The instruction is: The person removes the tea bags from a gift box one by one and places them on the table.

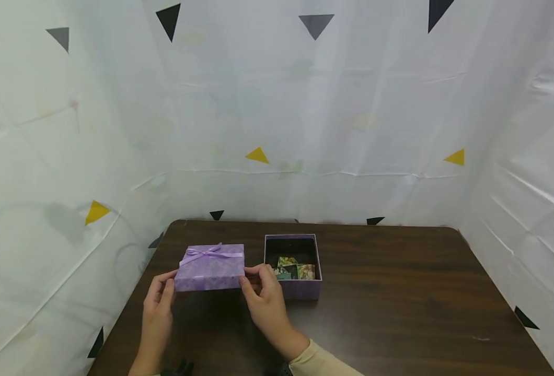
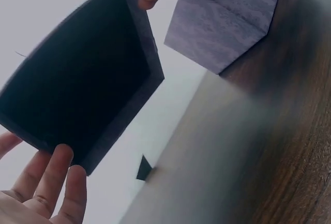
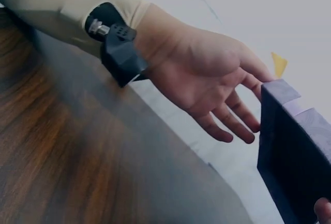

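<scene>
A purple box lid (image 1: 209, 269) with a ribbon bow on top is held up off the table between both hands. My left hand (image 1: 158, 308) grips its left edge, thumb in front. At the right edge, my right hand (image 1: 267, 305) pinches the near corner between thumb and fingers. The lid's dark hollow inside (image 2: 83, 74) faces the left wrist camera. Just right of the lid stands the open purple box (image 1: 302, 290), upright on the table. Several small colourful square packets (image 1: 306, 271) lie in its near half, partly hidden by my right hand.
The dark brown wooden table (image 1: 399, 292) extends to the right of the box. White curtains (image 1: 333, 115) printed with triangles hang behind it and along both sides. A black wrist camera mount (image 3: 121, 56) is strapped at my right wrist.
</scene>
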`<state>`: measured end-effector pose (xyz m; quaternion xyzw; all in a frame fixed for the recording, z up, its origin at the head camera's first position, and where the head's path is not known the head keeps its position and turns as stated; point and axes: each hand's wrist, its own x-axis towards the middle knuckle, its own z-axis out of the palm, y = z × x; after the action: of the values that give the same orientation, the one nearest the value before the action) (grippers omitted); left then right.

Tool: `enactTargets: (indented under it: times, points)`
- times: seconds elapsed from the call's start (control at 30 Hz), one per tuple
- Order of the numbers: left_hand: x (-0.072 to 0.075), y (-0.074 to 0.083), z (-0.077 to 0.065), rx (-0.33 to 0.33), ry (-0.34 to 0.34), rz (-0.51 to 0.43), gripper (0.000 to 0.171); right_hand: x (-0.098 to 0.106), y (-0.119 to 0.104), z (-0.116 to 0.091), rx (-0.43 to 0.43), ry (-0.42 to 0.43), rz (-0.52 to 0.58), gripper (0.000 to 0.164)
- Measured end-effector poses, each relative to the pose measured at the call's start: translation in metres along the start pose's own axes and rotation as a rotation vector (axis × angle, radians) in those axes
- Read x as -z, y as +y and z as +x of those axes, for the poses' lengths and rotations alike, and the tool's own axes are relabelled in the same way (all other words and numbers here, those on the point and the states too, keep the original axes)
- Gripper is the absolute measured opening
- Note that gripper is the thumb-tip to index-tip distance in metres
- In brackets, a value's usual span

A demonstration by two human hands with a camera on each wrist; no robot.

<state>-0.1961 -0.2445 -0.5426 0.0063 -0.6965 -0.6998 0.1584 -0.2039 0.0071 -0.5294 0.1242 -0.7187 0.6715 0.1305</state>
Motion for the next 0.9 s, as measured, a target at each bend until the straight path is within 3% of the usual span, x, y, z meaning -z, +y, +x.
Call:
enactTargets:
  times: [0.27, 0.37, 0.6, 0.8, 0.9]
  points:
    - [0.006, -0.013, 0.004, 0.079, 0.027, -0.103, 0.049, -0.005, 0.010, -0.008, -0.027, -0.104, 0.107, 0.030]
    - [0.008, -0.018, 0.006, 0.115, 0.020, -0.095, 0.051, -0.004, 0.017, -0.010, -0.032, -0.156, 0.148, 0.035]
    - [0.013, -0.028, 0.011, 0.197, -0.008, -0.086, 0.052, -0.001, 0.037, -0.015, 0.064, -0.249, 0.180, 0.047]
    - [0.019, -0.039, 0.013, 0.253, -0.008, -0.112, 0.049, 0.000, 0.052, -0.019, 0.044, -0.358, 0.221, 0.057]
    - [0.024, -0.044, 0.015, 0.256, -0.050, -0.105, 0.052, -0.001, 0.061, -0.019, 0.027, -0.417, 0.285, 0.060]
